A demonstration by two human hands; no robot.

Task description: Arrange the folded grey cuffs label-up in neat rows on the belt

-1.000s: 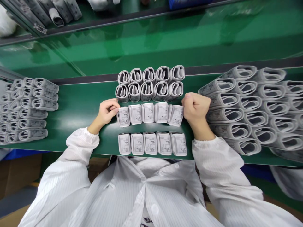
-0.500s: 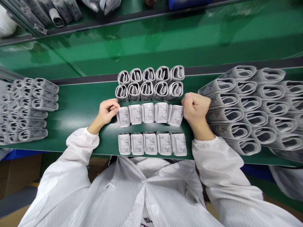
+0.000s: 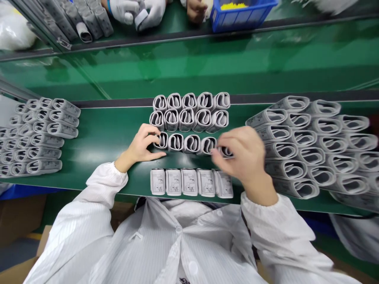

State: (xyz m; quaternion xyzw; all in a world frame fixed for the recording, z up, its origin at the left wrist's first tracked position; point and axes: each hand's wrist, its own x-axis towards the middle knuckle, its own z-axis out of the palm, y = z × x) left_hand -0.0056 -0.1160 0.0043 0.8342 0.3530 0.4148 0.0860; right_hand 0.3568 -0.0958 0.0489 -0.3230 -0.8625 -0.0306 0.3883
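Your left hand [image 3: 143, 145] curls half-open at the left end of the middle row of grey rolls [image 3: 192, 144], standing on the desk [image 3: 97, 148], coiled ends up, pale-rimmed and dark inside. Your blurred right hand [image 3: 244, 156] partly covers the right end; its grip is unclear.

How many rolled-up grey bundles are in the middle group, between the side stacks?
20: five each in the back row, second row, third row and front row. The right hand partly covers the third row's right end, so more may be hidden.
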